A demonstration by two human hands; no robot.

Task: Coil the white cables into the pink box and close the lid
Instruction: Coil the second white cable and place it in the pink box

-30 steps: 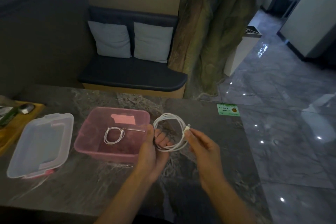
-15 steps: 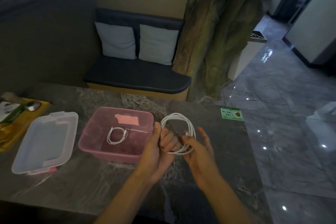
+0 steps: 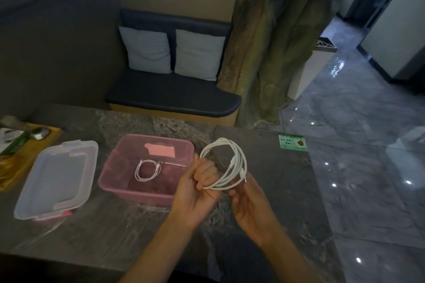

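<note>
since a moment ago the right hand has slid lower on the white cable coil, pinching its plug end. the left hand grips the loops, just right of the pink box, which holds a smaller coiled cable. the lid lies on the bench.

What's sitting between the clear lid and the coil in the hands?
The open pink box, holding a small coiled white cable, seen from the head camera.
</note>
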